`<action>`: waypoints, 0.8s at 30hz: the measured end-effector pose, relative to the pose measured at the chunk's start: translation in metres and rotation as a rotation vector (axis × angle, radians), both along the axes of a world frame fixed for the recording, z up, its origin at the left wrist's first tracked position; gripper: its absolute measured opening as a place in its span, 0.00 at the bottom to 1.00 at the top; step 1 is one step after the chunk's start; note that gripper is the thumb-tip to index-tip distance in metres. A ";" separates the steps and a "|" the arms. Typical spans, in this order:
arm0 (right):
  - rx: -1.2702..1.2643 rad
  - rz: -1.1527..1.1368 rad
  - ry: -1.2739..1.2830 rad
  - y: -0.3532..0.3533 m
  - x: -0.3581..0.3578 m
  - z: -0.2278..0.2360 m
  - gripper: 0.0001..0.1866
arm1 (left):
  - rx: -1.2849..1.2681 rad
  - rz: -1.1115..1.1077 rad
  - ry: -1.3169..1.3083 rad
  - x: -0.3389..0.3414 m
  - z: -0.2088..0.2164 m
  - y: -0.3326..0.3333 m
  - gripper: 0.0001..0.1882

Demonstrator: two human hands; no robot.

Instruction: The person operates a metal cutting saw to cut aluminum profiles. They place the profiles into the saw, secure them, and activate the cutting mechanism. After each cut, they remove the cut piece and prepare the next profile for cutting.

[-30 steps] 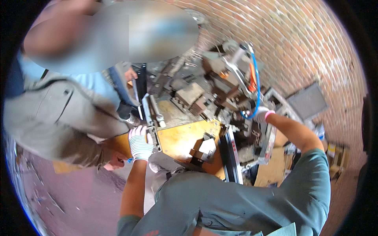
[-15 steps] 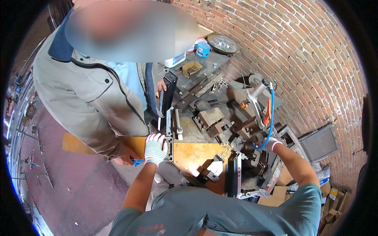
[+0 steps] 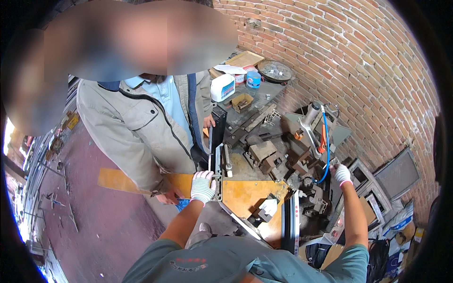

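My left hand (image 3: 203, 187), in a white striped glove, is closed at the end of a pale metal profile (image 3: 218, 185) beside the yellow board (image 3: 250, 193). The fingers bend over the edge and the thumb lies against the metal. My right hand (image 3: 342, 174), gloved alike, is at the right side of the dark metal machine (image 3: 302, 162). Its fingers are bent, and what they grip is hidden. Near it a blue hose (image 3: 327, 158) hangs from a silver cylinder (image 3: 312, 113) with an orange handle (image 3: 322, 141).
Across from me a person in a grey jacket (image 3: 127, 113) holds an upright black profile (image 3: 218, 129). A white jug (image 3: 222, 88), a blue tub (image 3: 253, 79) and a small box (image 3: 242, 103) stand on the bench. A brick wall (image 3: 358, 61) rises behind.
My view has shifted, so the bench appears lower and farther right. My right hand has moved a little away from the blue hose. The left hand stays at the profile.
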State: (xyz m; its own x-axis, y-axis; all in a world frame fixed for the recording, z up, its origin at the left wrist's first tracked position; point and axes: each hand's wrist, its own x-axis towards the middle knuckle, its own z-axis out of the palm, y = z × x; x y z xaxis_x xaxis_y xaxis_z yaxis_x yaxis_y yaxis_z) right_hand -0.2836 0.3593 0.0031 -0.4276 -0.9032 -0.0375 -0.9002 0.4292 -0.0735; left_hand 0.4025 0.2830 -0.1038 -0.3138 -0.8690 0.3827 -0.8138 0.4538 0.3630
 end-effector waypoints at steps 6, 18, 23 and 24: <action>-0.426 -0.200 -0.317 0.078 0.010 0.007 0.13 | -0.027 0.008 -0.036 0.003 -0.010 -0.003 0.24; -0.890 -0.670 -0.711 0.275 0.283 -0.030 0.06 | -0.004 -0.026 -0.029 0.004 -0.023 -0.006 0.26; -0.820 -0.711 -0.623 0.312 0.377 -0.020 0.10 | 0.102 -0.039 -0.094 0.002 -0.018 -0.007 0.30; -0.774 -0.752 -0.576 0.315 0.389 -0.015 0.10 | 0.114 -0.043 -0.107 0.003 -0.015 -0.008 0.30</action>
State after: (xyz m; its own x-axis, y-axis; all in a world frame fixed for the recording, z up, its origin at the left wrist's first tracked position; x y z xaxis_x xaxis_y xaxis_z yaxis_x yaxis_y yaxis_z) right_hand 0.1049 0.6740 -0.0123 -0.9510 -0.3062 0.0440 -0.1985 0.4949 -0.8460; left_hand 0.4050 0.2751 -0.1190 -0.3857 -0.8896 0.2445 -0.8312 0.4501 0.3263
